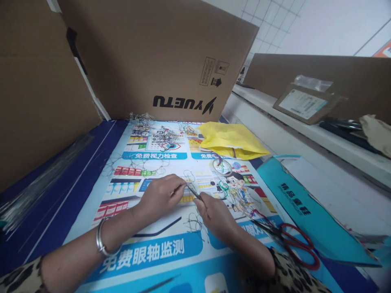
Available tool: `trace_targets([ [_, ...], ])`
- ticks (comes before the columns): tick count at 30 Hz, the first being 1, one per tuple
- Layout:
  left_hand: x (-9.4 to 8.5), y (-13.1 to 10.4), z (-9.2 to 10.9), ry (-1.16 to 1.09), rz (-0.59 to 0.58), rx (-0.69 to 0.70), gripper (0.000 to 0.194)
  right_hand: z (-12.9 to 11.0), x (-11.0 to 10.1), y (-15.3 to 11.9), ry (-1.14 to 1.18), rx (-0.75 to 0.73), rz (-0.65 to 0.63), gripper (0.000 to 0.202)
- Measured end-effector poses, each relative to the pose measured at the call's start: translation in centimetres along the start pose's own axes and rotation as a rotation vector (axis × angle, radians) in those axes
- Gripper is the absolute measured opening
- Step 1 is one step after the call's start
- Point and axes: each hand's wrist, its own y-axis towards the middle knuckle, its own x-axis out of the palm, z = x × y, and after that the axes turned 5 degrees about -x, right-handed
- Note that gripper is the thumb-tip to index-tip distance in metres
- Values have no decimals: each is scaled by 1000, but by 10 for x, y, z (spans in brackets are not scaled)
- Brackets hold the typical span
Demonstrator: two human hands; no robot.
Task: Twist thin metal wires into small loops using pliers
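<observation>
Leopard-print sleeves come nearest the head camera, then the right hand, its grip closed around a thin dark tool above the table's printed sheet. The left hand has its grip pinched together at the tool's tip; whether on wire, I cannot tell. Bent wires already lie tangled beyond; straight strands at left seem unworked, suggesting a partway stage.

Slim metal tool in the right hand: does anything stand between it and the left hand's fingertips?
Nothing visible does. The slim metal tool points from the right hand straight toward the fingertips of the left hand; whether its tip touches them is too small to tell. The red-handled scissors lie off to the right.
</observation>
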Motion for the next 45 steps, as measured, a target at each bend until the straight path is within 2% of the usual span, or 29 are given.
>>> trace_targets([
  [4,-1,1,-2,-24,-12,32,17,-1,-2,1,11,3,-35,30],
  [7,-3,3,-4,-38,-46,0,17,-2,-3,1,9,3,-50,30],
  [10,-8,7,-6,-94,-167,-80,19,-2,-4,0,10,-7,-53,30],
  [13,-11,12,-10,-288,-306,-255,17,-1,-5,-1,35,-4,-59,31],
  [16,-12,15,-13,-512,-286,-470,15,-1,-5,-1,62,10,-69,32],
  [18,-11,15,-15,-577,-253,-542,18,-1,-6,-1,66,7,-71,32],
  [22,-6,14,-20,-579,-219,-605,22,2,-10,-4,105,-36,-75,32],
  [25,-1,13,-27,-461,-267,-643,22,11,-13,-8,244,-13,-54,32],
  [29,4,12,-32,-177,-416,-581,19,25,-15,-9,633,76,-54,42],
  [33,9,16,-30,34,-461,-439,18,31,-18,-7,870,107,-128,46],
  [39,22,29,-33,110,-465,-353,20,34,-19,-7,952,137,-160,49],
  [45,28,30,-39,114,-350,-311,20,32,-22,-6,974,143,-150,48],
])
